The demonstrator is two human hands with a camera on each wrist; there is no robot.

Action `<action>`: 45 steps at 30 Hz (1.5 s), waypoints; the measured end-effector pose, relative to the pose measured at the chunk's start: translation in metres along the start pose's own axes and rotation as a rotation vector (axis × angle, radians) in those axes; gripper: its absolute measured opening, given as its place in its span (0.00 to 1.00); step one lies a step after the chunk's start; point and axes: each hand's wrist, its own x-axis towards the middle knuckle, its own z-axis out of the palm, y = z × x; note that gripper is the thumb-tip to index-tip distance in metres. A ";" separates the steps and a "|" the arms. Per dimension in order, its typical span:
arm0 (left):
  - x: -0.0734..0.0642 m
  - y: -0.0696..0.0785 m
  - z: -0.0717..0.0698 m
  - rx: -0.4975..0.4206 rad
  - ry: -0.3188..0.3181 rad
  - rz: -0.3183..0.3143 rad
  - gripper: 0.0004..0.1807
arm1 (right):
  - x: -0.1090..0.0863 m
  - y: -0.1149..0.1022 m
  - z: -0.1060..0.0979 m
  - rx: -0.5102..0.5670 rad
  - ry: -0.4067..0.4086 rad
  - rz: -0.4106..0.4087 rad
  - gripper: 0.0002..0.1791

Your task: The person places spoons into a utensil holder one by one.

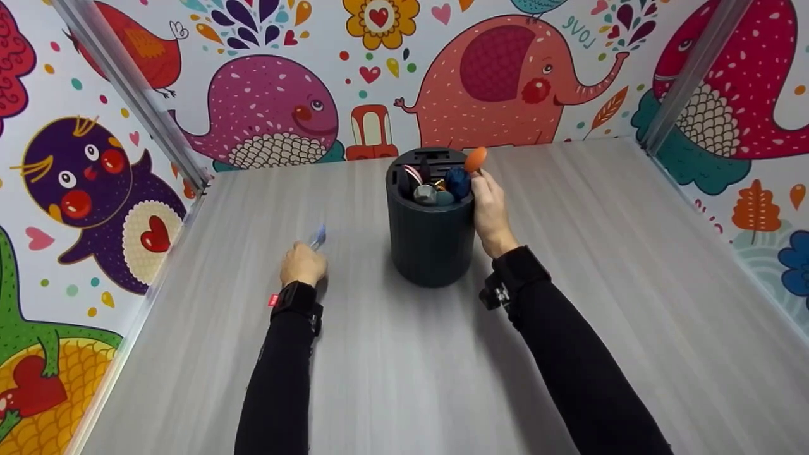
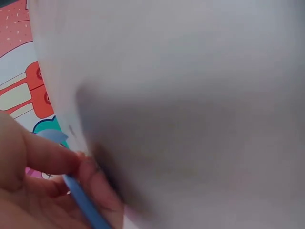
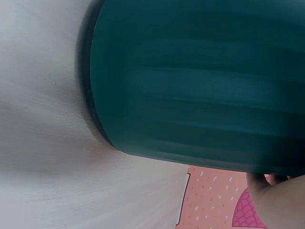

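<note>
My left hand [image 1: 303, 264] is low over the table left of the holder, its thumb and fingers pinching a blue utensil [image 2: 86, 202]. The utensil's pale blue end sticks out past the fingers; its exact kind is unclear. A dark green-black ribbed utensil holder [image 1: 431, 243] stands upright in the middle. Against its right side, near the rim, my right hand [image 1: 491, 208] grips an orange spoon [image 1: 475, 159], bowl upward. The spoon's handle is mostly hidden by the fingers. In the right wrist view the holder's wall [image 3: 190, 86] hides most of that hand.
Inside the holder are several items, among them a dark blue rounded one [image 1: 457, 182] and a silvery one [image 1: 425, 194]. A slotted section [image 1: 433, 155] forms the top's rear. Cartoon-printed walls [image 1: 272, 107] with metal corner posts [image 1: 136, 95] enclose the grey table [image 1: 354, 354].
</note>
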 end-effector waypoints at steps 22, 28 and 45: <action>-0.006 0.020 -0.005 -0.174 -0.015 0.123 0.26 | 0.001 0.001 -0.001 -0.011 -0.021 0.007 0.12; -0.009 0.034 -0.009 -0.267 0.030 0.136 0.24 | 0.001 0.000 0.000 -0.018 -0.032 0.015 0.11; -0.035 0.102 -0.040 -0.588 0.073 0.283 0.22 | 0.002 0.001 0.000 0.001 -0.020 -0.006 0.09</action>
